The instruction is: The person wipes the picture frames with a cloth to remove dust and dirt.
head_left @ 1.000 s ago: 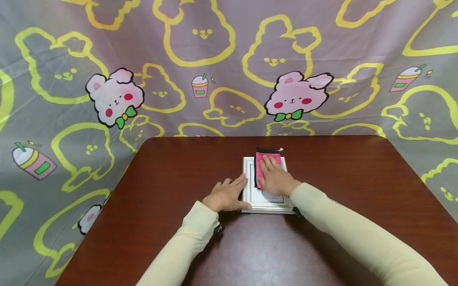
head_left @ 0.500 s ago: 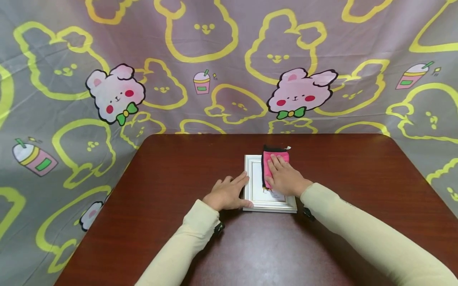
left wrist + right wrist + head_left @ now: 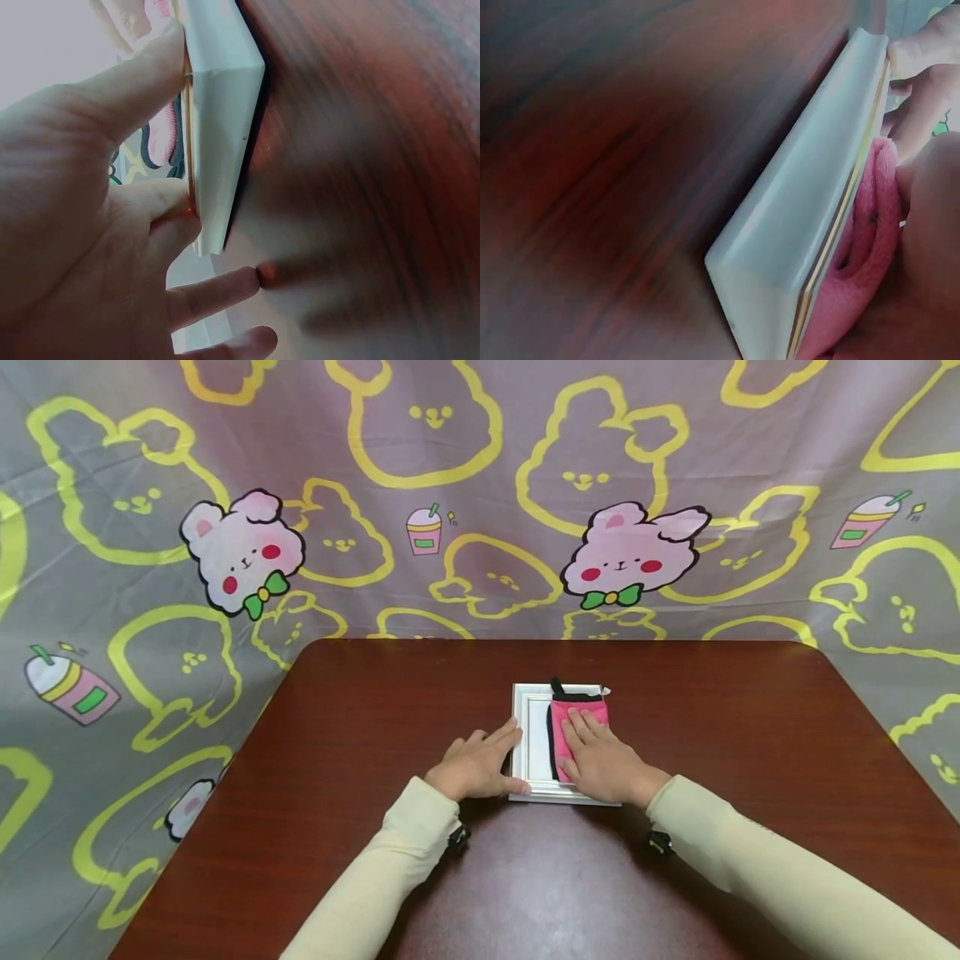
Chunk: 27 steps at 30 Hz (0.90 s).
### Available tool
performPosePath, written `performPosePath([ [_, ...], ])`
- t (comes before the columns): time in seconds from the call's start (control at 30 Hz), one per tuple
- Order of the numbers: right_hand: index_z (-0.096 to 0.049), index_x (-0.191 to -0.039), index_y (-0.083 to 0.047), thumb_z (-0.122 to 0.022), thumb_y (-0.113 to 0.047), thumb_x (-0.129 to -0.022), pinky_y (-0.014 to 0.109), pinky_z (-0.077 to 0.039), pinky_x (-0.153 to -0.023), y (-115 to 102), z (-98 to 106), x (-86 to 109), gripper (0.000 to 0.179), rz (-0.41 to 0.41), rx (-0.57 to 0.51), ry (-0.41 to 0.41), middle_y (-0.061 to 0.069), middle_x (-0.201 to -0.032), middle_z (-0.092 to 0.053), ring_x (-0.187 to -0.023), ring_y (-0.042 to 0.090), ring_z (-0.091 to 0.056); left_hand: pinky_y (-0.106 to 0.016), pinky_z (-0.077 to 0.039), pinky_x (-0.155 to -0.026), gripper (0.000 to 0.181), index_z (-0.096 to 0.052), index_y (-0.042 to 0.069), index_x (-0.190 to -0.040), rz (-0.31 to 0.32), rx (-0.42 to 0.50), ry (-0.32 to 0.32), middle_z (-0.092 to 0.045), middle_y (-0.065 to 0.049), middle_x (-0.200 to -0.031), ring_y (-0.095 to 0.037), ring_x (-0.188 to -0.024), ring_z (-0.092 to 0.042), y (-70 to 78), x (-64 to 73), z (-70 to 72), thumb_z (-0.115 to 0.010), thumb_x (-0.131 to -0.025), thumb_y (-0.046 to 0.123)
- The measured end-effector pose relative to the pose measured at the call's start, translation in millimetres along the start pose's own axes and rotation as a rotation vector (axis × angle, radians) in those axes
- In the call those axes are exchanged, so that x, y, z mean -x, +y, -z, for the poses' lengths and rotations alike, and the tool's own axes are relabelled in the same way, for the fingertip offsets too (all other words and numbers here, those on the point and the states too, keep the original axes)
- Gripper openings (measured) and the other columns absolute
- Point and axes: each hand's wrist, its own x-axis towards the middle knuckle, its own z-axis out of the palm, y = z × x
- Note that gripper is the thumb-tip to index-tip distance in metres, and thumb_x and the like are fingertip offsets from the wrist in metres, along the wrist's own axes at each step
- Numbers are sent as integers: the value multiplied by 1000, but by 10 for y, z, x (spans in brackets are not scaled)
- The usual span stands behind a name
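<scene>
A white picture frame (image 3: pixel 522 702) lies face up on the table. My left hand (image 3: pixel 474 767) rests on its left side, thumb at the near corner and fingers spread. The left wrist view has the thumb and index finger touching the rim of the frame (image 3: pixel 217 135), the other fingers reaching past its side. With straight fingers my right hand (image 3: pixel 604 762) presses a pink cloth (image 3: pixel 561 717) with black edging onto the frame's right half. In the right wrist view the folded cloth (image 3: pixel 874 210) bulges between palm and frame. Much of the picture is covered.
The dark reddish-brown tabletop (image 3: pixel 375 718) extends on all sides of the frame. Behind it and to the sides hangs a grey curtain (image 3: pixel 502 460) with yellow outlined rabbits. Both cuffs have a black device (image 3: pixel 459 837) strapped below them.
My right hand first slid the cloth rightward over the frame, then drew it toward the near edge. My left hand has stayed in place on the frame.
</scene>
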Motion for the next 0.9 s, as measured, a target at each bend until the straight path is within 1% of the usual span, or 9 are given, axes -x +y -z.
performPosePath([
  [0.17,-32,-148,13,-46,-27,-102,58,-22,-121,-43,-13,6,62,-19,-11,11,33,-158,-26,-149,50,-21,-49,-41,-105,90,-28,24,-158,1,20,-1,-18,8,-168,-29,-141,-41,8,-6,-8,-67,-85,60],
  [0.27,-29,-149,13,-43,-27,-103,57,-18,-122,-79,-25,-22,63,-38,-30,-7,33,-160,-22,-150,49,-18,-49,-41,-106,90,-28,23,-158,0,29,1,-18,8,-168,-29,-141,-41,8,-2,-4,-68,-86,59],
  [0.43,-24,-150,14,-42,-27,-103,56,-17,-123,-176,-48,-93,66,-50,-72,-28,34,-161,-17,-151,49,-13,-50,-41,-106,89,-28,22,-158,-8,37,-4,-17,7,-168,-30,-141,-40,2,9,15,-68,-86,57],
  [0.53,-22,-150,15,-40,-28,-103,56,-16,-123,-226,-79,-146,66,-32,-83,-34,34,-161,-15,-151,49,-12,-51,-41,-106,90,-28,22,-158,-10,42,-10,-17,7,-168,-30,-142,-39,3,18,23,-68,-86,57],
  [0.67,-22,-149,17,-39,-27,-102,55,-14,-124,-257,-101,-194,67,-8,-64,-31,36,-160,-15,-151,49,-12,-51,-41,-106,90,-28,21,-158,-15,50,-11,-17,7,-168,-31,-142,-40,9,22,23,-67,-86,58],
  [0.83,-23,-149,17,-41,-26,-102,55,-16,-124,-255,-66,-226,67,1,-43,-21,37,-159,-17,-151,50,-15,-50,-42,-105,89,-27,21,-158,-14,43,-15,-15,5,-168,-31,-141,-40,5,10,20,-67,-87,57],
  [0.9,-24,-148,18,-42,-26,-102,56,-19,-123,-243,-48,-246,66,4,-39,-19,38,-158,-18,-150,51,-16,-50,-42,-105,89,-27,21,-158,-15,42,-15,-15,5,-169,-30,-141,-40,2,5,19,-67,-87,57],
])
